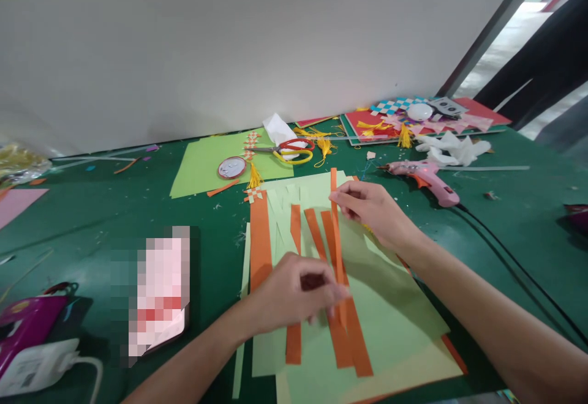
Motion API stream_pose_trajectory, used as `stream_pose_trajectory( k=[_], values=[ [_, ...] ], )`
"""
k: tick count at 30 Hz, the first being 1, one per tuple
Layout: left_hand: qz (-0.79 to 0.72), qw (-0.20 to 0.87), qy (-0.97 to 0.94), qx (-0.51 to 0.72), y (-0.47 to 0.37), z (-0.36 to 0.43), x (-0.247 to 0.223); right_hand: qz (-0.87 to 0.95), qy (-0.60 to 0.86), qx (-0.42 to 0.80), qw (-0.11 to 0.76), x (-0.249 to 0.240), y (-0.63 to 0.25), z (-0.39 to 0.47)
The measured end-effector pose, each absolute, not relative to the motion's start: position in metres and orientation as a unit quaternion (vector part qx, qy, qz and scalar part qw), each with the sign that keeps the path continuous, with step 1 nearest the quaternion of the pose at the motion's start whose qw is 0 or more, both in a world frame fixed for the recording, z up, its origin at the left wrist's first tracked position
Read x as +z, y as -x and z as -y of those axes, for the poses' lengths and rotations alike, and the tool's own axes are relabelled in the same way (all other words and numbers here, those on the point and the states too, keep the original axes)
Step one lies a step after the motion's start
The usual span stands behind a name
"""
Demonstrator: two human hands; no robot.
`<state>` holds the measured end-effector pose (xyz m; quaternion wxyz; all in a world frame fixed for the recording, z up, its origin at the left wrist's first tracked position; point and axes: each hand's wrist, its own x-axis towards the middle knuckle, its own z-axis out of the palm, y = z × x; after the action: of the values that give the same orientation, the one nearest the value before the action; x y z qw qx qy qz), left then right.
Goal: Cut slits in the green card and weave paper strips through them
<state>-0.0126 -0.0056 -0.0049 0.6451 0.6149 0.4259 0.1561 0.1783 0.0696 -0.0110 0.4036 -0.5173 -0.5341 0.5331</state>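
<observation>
My right hand [367, 208] pinches the top end of an orange paper strip [336, 232], held upright over the papers. Lower down, my left hand [305, 291] has its thumb and fingers closed around the same strip; its fingertips are slightly blurred. Beneath both hands lie light green paper sheets [386, 330]. More orange strips [294, 343] lie loose on them, and a wider orange piece [261, 239] rests at the left. Pale green strips [278, 208] are by the top edge. A small woven orange-and-white piece [254, 194] sits at the upper left corner.
A pink glue gun [427, 177] with a black cord lies at the right. Scissors [289, 150], a round tape roll [232, 168] and yellow tassels [324, 147] are behind. At the left are a phone [160, 294] and a white charger [41, 367]. A wall [206, 43] bounds the table.
</observation>
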Motion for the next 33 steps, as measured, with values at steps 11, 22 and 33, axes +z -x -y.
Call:
stream_pose_trajectory(
  k=[11,22,33],
  values=[
    [-0.404,0.184,-0.848,0.29,0.014,-0.004,-0.031,0.763,0.548,0.228,0.256,-0.026,-0.178,-0.07],
    [-0.402,0.114,-0.876,0.241,0.013,-0.002,-0.036,0.818,0.483,0.24,0.201,-0.033,-0.174,-0.066],
    [-0.51,0.321,-0.741,0.295,0.012,0.004,-0.028,0.617,0.406,0.561,0.373,-0.014,-0.168,-0.06]
  ],
)
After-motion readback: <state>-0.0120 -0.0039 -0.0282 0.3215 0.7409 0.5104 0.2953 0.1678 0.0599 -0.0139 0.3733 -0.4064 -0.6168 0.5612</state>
